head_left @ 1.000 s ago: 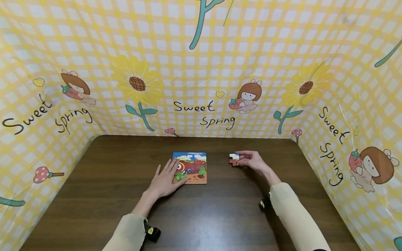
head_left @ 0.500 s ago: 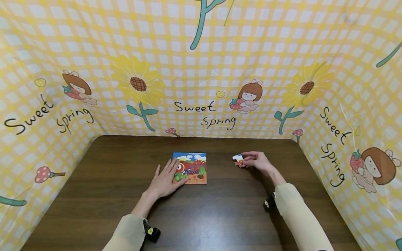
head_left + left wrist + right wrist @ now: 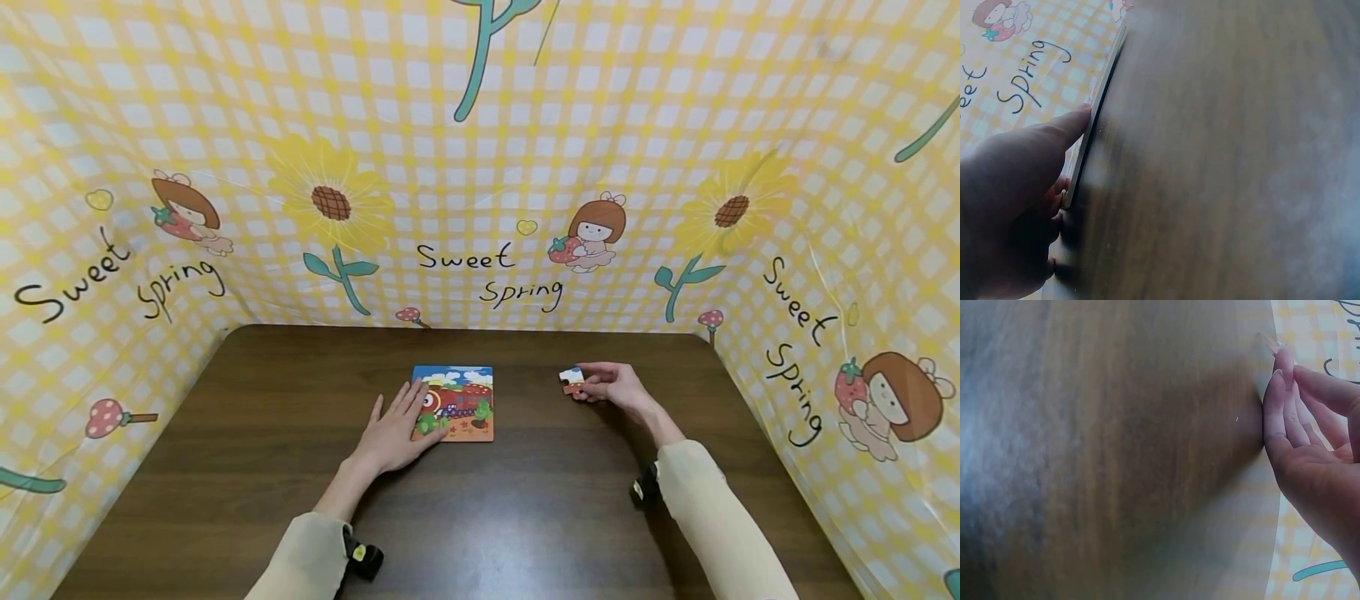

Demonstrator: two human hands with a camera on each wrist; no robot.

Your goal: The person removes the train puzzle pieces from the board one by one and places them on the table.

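A square jigsaw puzzle (image 3: 467,404) with a red train, clouds and cactus picture lies on the table. My left hand (image 3: 392,431) rests flat on its left side, fingers straight, covering part of the picture. In the left wrist view the thumb lies along the edge of the thin puzzle board (image 3: 1099,103). To the right of the puzzle, my right hand (image 3: 617,390) pinches a small jigsaw piece (image 3: 572,379), white and blue above and red below, between thumb and fingers. The right wrist view shows just a sliver of that piece (image 3: 1269,342) past the fingertips.
The dark wooden table (image 3: 480,517) is enclosed at the back and both sides by a yellow checked cloth (image 3: 465,183) printed with flowers and lettering. A black wrist camera (image 3: 365,560) is strapped by the left sleeve, and another wrist camera (image 3: 643,487) by the right.
My right hand has shifted slightly right with the jigsaw piece, away from the puzzle, and the piece has turned a little. My left hand has stayed on the puzzle.
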